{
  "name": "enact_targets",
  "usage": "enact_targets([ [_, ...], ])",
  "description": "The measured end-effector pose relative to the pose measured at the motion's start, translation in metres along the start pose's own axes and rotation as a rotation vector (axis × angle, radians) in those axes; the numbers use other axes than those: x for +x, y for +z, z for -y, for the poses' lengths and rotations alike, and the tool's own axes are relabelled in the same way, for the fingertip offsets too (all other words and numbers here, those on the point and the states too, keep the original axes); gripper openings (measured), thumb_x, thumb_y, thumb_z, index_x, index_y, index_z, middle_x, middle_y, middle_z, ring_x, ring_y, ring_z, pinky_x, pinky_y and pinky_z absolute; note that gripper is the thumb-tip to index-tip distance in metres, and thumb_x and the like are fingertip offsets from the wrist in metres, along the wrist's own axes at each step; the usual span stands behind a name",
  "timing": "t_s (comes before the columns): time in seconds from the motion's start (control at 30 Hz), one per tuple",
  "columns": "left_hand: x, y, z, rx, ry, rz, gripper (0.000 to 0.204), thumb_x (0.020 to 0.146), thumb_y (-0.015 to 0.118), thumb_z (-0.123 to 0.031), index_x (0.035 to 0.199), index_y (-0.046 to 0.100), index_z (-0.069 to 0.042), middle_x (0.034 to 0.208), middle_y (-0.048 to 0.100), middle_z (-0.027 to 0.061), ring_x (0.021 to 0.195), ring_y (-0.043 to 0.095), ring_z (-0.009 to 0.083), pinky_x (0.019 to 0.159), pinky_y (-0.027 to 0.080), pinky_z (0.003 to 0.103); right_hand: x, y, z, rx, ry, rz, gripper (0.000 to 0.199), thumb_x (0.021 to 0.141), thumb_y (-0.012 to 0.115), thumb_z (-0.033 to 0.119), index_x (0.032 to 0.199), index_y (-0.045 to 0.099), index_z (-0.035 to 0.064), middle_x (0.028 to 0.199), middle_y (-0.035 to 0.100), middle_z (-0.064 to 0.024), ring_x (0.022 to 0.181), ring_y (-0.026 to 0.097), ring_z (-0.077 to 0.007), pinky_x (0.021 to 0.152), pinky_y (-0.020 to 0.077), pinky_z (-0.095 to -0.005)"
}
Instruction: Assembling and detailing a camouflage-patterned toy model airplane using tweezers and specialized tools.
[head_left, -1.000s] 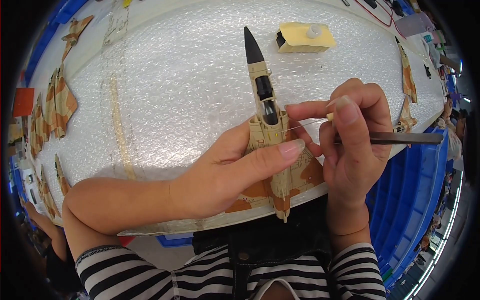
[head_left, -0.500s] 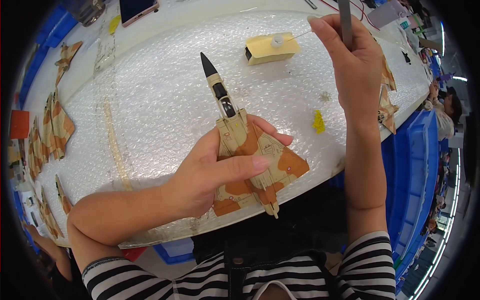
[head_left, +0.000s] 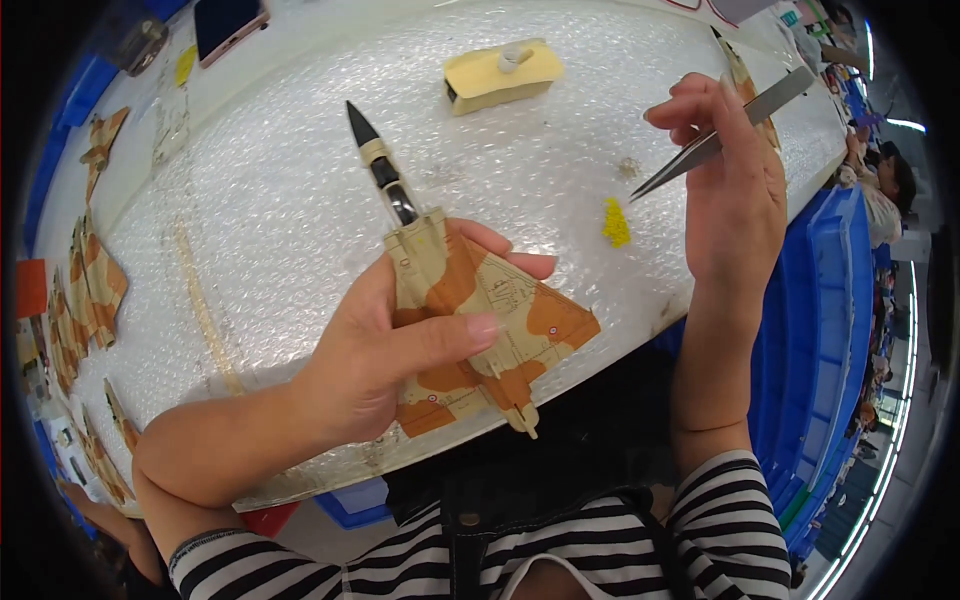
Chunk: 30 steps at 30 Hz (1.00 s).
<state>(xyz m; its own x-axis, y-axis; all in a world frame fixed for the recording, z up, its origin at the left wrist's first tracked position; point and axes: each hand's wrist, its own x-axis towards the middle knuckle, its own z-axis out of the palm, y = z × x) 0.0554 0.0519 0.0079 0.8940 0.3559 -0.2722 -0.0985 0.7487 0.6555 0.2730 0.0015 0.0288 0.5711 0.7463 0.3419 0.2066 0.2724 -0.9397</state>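
My left hand (head_left: 390,340) is closed round a model jet (head_left: 455,280) in sand and brown camouflage, its thumb lying across the top. The jet's black nose points up and away to the left, and the dark cockpit has no visible cover over it. Metal tweezers (head_left: 715,140) rest in my right hand (head_left: 735,190), between the fingers, their tips pointing down left. Just left of those tips lies a small pile of tiny yellow pieces (head_left: 616,222) on the table. Farther off stands a pale yellow block (head_left: 503,75) with a small white cap-like piece (head_left: 514,58) on top.
Bubble wrap (head_left: 270,180) covers the table. Several camouflaged model jets (head_left: 95,280) stand along the left side, and another (head_left: 745,80) lies beyond my right hand. A phone (head_left: 228,28) is at the far left edge. Blue bins (head_left: 815,370) line the right, with people beyond.
My right hand has come down from beside the yellow block toward the yellow pile. The thin pin-like thing between its fingers no longer shows, and the tweezers have swung tips-down. The jet stays held.
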Motion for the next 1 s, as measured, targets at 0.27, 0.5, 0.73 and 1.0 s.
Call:
enact_targets([
  [0.27, 0.006, 0.002, 0.001, -0.002, 0.005, -0.038, 0.047, 0.070, 0.052, 0.003, 0.114, 0.036, -0.004, 0.116, 0.047, 0.0214, 0.098, 0.053, 0.0268, 0.086, 0.043, 0.038, -0.039, -0.048, -0.002, 0.235, 0.264, -0.104, 0.013, 0.078, 0.059, 0.006, 0.087, 0.053, -0.0019, 0.070, 0.055, -0.0090, 0.061, 0.051, -0.0118, 0.060, 0.0424, -0.0185],
  [0.5, 0.008, 0.002, 0.004, -0.069, 0.010, -0.052, 0.049, 0.068, 0.051, 0.005, 0.113, 0.035, -0.004, 0.116, 0.046, 0.0240, 0.101, 0.052, 0.0297, 0.088, 0.040, 0.041, -0.062, -0.046, -0.007, 0.018, 0.273, -0.073, 0.016, 0.073, 0.060, -0.003, 0.087, 0.053, -0.0024, 0.079, 0.057, -0.0108, 0.065, 0.054, -0.0131, 0.064, 0.0458, -0.0211],
  [0.73, 0.008, 0.000, 0.003, -0.099, -0.014, -0.035, 0.049, 0.068, 0.051, 0.005, 0.113, 0.034, -0.004, 0.117, 0.045, 0.0249, 0.102, 0.051, 0.0306, 0.089, 0.040, 0.043, -0.067, -0.050, -0.019, -0.271, -0.039, 0.064, 0.018, 0.072, 0.056, -0.009, 0.088, 0.049, -0.0030, 0.082, 0.057, -0.0171, 0.066, 0.060, -0.0215, 0.064, 0.0504, -0.0251],
  [1.0, 0.010, 0.000, 0.002, -0.124, -0.038, -0.034, 0.049, 0.068, 0.051, 0.006, 0.112, 0.034, -0.005, 0.118, 0.044, 0.0257, 0.105, 0.050, 0.0312, 0.091, 0.038, 0.044, -0.065, -0.052, -0.022, -0.291, -0.106, 0.088, 0.018, 0.071, 0.057, -0.008, 0.086, 0.049, -0.0015, 0.082, 0.056, -0.0163, 0.065, 0.059, -0.0205, 0.063, 0.0504, -0.0253],
])
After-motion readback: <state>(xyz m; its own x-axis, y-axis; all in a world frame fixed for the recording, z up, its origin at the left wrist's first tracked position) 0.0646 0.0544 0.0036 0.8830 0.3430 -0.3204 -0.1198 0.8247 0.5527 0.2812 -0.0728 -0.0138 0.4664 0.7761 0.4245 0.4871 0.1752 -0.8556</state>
